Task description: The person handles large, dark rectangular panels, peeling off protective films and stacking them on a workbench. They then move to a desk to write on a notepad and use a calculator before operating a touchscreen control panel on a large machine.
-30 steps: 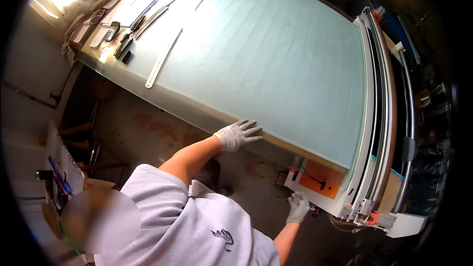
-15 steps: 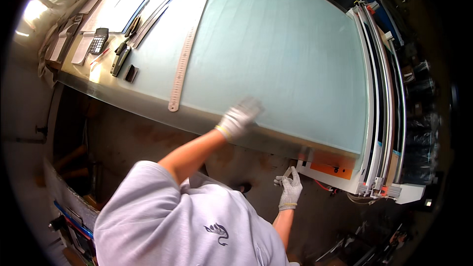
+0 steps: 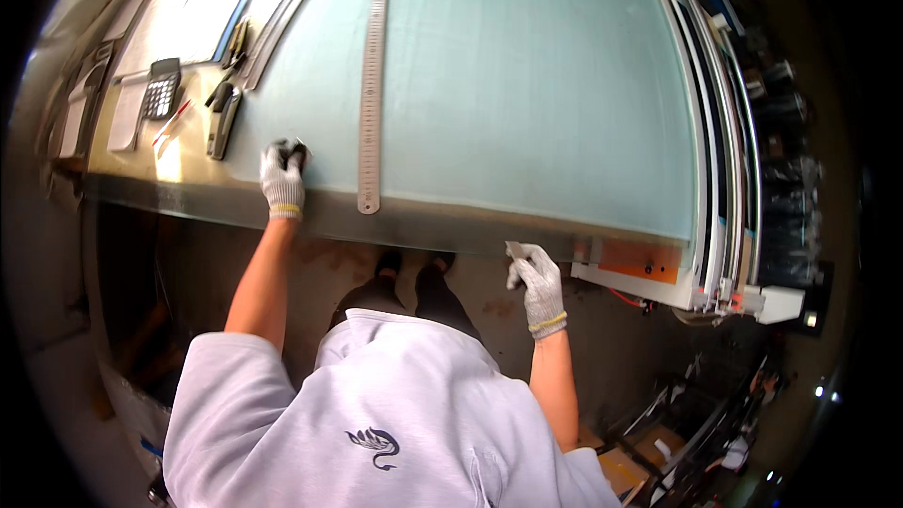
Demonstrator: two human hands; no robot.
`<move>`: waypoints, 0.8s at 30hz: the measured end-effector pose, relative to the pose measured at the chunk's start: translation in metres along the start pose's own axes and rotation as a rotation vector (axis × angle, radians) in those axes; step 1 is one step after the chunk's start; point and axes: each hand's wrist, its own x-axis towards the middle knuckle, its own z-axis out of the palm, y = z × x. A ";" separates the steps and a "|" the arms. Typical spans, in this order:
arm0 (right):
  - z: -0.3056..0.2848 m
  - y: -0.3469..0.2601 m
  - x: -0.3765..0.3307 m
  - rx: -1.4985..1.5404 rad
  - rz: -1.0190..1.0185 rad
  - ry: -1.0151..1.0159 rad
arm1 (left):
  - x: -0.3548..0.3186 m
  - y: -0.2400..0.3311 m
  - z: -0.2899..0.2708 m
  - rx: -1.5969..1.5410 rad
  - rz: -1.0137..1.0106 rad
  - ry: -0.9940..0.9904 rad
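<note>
My left hand (image 3: 282, 186), in a white knit glove, is at the near left part of the table. Its fingers close around a small dark piece (image 3: 300, 150), mostly covered by the glove. My right hand (image 3: 538, 287), gloved the same way, hovers just off the table's front edge. Between its thumb and fingers it pinches a small flat grey piece (image 3: 514, 250), blade-like in shape. A long steel ruler (image 3: 370, 122) lies on the pale blue-green table surface (image 3: 527, 103), between my two hands.
Left of the ruler lie a stapler (image 3: 223, 122), a calculator (image 3: 162, 89), a red-and-white pen (image 3: 171, 122), papers (image 3: 179, 28) and long metal strips (image 3: 277, 38). A rail assembly (image 3: 720, 132) runs along the right side, with an orange panel (image 3: 640, 259) at its near end.
My left hand has moved left across the ruler to the small dark piece and gripped it. My right hand has risen towards the table edge, still pinching the flat piece.
</note>
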 end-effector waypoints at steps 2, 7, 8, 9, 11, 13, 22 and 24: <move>0.021 -0.023 0.006 0.011 -0.018 -0.064 | -0.041 0.038 0.007 -0.519 -0.270 -0.339; 0.056 -0.064 0.012 0.098 -0.018 -0.203 | -0.091 0.157 -0.015 -1.168 -0.759 -1.037; 0.056 -0.069 0.011 0.090 -0.017 -0.230 | -0.094 0.160 -0.010 -0.892 -0.281 -1.072; 0.055 -0.072 0.010 0.058 -0.010 -0.223 | -0.097 0.163 -0.005 -0.601 0.185 -1.054; 0.055 -0.078 0.007 -0.004 0.002 -0.219 | -0.098 0.170 0.003 -0.269 0.702 -0.959; 0.050 -0.079 0.006 -0.072 -0.045 -0.193 | -0.100 0.189 0.003 -0.353 0.518 -1.088; 0.028 -0.073 0.008 -0.177 -0.067 -0.171 | -0.116 0.228 0.014 -0.575 -0.239 -1.247; 0.023 -0.069 0.010 -0.172 -0.074 -0.180 | -0.120 0.232 0.015 -0.534 -0.155 -1.238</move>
